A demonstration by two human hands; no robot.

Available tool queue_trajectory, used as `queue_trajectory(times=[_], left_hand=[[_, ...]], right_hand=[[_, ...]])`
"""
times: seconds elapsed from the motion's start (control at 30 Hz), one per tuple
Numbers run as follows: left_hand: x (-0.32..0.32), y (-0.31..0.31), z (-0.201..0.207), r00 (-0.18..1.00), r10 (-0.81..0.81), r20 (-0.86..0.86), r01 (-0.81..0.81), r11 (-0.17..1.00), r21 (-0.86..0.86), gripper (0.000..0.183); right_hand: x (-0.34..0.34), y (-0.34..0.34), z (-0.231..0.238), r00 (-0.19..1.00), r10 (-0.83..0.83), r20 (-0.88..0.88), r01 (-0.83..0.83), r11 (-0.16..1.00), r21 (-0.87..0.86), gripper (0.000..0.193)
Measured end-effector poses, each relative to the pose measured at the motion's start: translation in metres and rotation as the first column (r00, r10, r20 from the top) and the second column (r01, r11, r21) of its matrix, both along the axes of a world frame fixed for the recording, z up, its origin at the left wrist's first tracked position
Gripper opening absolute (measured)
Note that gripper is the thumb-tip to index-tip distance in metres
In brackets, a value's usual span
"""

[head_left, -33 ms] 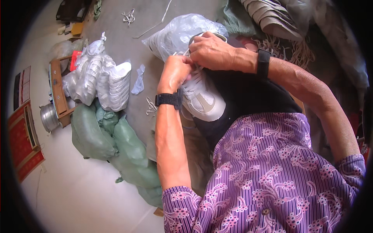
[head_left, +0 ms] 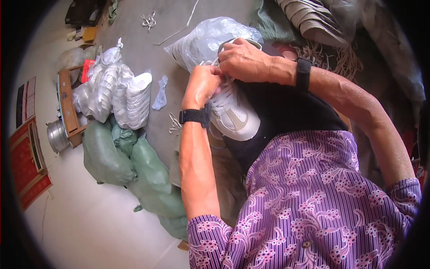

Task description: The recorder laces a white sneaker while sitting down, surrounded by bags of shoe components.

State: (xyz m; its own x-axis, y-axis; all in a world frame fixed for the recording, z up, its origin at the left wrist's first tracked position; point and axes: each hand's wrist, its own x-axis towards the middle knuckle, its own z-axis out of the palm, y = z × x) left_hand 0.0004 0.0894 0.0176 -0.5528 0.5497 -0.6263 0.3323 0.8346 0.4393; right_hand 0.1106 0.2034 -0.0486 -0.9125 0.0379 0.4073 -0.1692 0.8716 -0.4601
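Observation:
A white and beige sneaker (head_left: 235, 121) rests on my dark-clothed lap, toe toward me. Its white shoelace (head_left: 227, 97) criss-crosses the tongue. At the upper end of the lacing, my left hand (head_left: 204, 83) is closed in a pinch on the shoelace, and a bit of lace sticks out above its fingers. Against it, my right hand (head_left: 244, 60) is also closed on the shoelace, over the shoe's collar. Both hands cover the top eyelets, so the lace ends between the fingers are mostly hidden. Each wrist wears a black strap.
A clear plastic bag (head_left: 201, 40) lies just beyond the shoe. Bagged stacks of white shoes (head_left: 132, 98) and green sacks (head_left: 107, 152) stand to the left. Loose laces (head_left: 349, 62) hang at the right, near stacked pale shoe parts (head_left: 313, 22). A small lace bundle (head_left: 148, 20) lies on the floor.

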Motion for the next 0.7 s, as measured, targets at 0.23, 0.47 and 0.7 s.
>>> queue_trajectory(times=[0.23, 0.47, 0.7], left_hand=[[-0.001, 0.001, 0.002, 0.997, -0.078, -0.02, 0.078, 0.997, 0.012, 0.007], [0.002, -0.009, 0.0, 0.808, -0.368, -0.46, 0.389, 0.92, -0.053, 0.014], [0.002, -0.011, 0.005, 0.967, -0.156, -0.2, 0.188, 0.97, 0.154, 0.015]], right_hand=[[0.003, 0.002, -0.001, 1.0, 0.008, -0.029, -0.01, 0.998, -0.064, 0.006], [0.011, 0.001, 0.002, 0.998, 0.011, -0.055, -0.017, 0.993, -0.116, 0.011], [0.006, -0.005, 0.002, 0.999, -0.045, 0.024, 0.046, 0.998, -0.05, 0.013]])
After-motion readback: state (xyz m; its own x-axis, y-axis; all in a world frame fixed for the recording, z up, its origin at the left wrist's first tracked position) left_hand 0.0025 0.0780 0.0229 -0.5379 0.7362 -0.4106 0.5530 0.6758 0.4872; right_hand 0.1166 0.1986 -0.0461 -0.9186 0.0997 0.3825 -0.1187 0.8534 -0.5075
